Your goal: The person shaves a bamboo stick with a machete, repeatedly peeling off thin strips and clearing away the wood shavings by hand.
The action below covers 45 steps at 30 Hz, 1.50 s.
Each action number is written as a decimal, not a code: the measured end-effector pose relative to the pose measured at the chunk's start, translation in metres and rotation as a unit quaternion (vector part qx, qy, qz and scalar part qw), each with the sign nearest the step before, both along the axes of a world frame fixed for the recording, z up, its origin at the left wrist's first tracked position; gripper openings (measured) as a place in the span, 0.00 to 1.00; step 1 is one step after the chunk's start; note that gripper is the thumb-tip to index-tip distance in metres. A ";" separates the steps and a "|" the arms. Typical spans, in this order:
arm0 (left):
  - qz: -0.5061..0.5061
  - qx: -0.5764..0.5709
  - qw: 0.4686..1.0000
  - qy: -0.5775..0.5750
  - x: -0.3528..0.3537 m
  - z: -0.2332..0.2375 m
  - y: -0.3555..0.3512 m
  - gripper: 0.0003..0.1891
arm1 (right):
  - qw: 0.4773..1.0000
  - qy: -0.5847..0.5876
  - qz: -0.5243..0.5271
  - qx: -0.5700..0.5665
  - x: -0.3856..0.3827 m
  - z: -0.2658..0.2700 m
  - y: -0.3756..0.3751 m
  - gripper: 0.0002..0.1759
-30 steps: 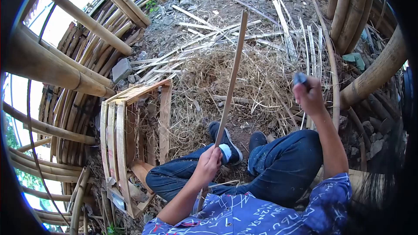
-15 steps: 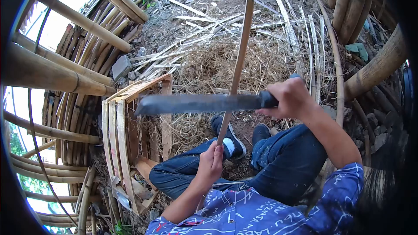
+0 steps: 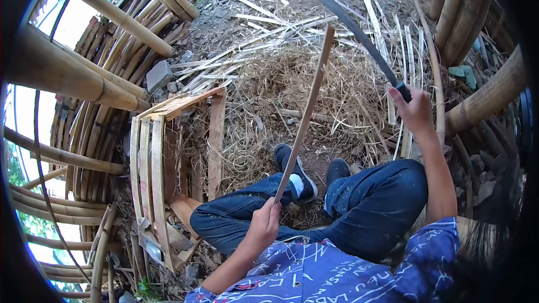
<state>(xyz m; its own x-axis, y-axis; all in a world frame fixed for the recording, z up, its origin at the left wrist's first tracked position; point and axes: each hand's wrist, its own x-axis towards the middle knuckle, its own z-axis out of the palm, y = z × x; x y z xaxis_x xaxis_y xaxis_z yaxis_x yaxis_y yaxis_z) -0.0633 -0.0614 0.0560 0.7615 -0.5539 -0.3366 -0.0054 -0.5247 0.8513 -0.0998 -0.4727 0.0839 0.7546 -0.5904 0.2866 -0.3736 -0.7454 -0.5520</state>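
Note:
My left hand (image 3: 264, 225) is closed around the lower end of a long bamboo strip (image 3: 307, 113), which slants up and slightly right in front of me. On the right, my right hand (image 3: 414, 108) grips the dark handle of a machete (image 3: 359, 32). Its blade points up and to the left, its tip beyond the strip's upper end, and no longer crosses the strip in view. A small notch or splinter shows on the strip near its upper part.
A wooden crate (image 3: 159, 177) stands at my left beside my bent leg. Fibrous shavings (image 3: 292, 87) and pale split strips (image 3: 264, 42) cover the ground ahead. Bamboo poles (image 3: 112, 165) line the left, and a thick pole (image 3: 485, 95) stands at right.
The machete has swung from lying level across the strip to pointing up at the upper right. My right hand has moved right and up; my left hand and the strip have shifted slightly downward.

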 end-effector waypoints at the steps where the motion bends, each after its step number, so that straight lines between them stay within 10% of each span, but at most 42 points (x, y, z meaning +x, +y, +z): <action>1: -0.005 0.014 1.000 0.006 0.004 0.001 -0.005 0.15 | 1.000 -0.018 0.009 0.001 0.001 0.008 0.009 0.33; 9: -0.017 0.019 0.999 -0.041 0.020 0.001 -0.037 0.12 | 0.976 -0.056 0.190 0.096 0.010 0.027 0.048 0.30; 14: -0.002 0.016 0.998 -0.062 0.026 0.006 -0.046 0.12 | 0.953 0.040 0.268 -0.134 0.018 0.033 0.071 0.29; 37: 0.015 0.031 0.996 -0.080 0.001 0.000 0.006 0.10 | 0.993 0.061 -0.049 -0.089 -0.007 0.002 -0.009 0.31; 45: -0.037 0.070 0.991 -0.107 0.021 0.014 -0.020 0.10 | 0.982 -0.065 0.169 -0.050 0.005 0.043 0.051 0.27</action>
